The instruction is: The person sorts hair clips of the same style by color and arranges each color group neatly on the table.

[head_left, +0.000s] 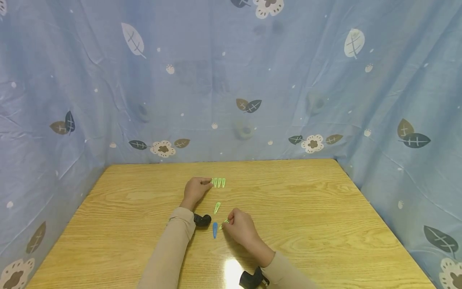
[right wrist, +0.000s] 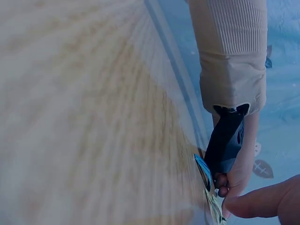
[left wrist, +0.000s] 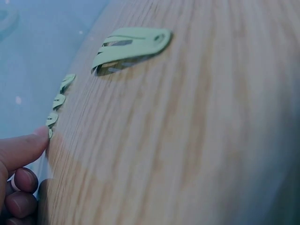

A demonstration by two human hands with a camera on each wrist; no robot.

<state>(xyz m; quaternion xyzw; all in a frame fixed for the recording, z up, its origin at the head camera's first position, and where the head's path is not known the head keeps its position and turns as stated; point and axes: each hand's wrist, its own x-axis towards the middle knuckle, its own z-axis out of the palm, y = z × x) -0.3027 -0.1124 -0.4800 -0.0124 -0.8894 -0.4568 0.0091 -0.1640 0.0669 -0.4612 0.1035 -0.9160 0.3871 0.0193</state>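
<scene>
At the far side of the table, several light green snap hair clips [head_left: 219, 183] lie side by side in a row. My left hand [head_left: 196, 189] pinches the leftmost one, mostly hidden by thumb and fingertips; in the left wrist view the thumb [left wrist: 28, 149] covers part of this clip [left wrist: 50, 133]. Closer in, my right hand [head_left: 242, 228] pinches another green hair clip [head_left: 221, 226] by one end, low over the wood. Between the hands lie a single green hair clip [head_left: 217, 208] and a blue hair clip [head_left: 215, 230], neither held.
The wooden table [head_left: 306, 208] is bordered at the back and sides by a blue patterned curtain [head_left: 216, 80]. Each wrist carries a black camera mount [head_left: 203, 220]. Light glares off the table's front [head_left: 232, 273].
</scene>
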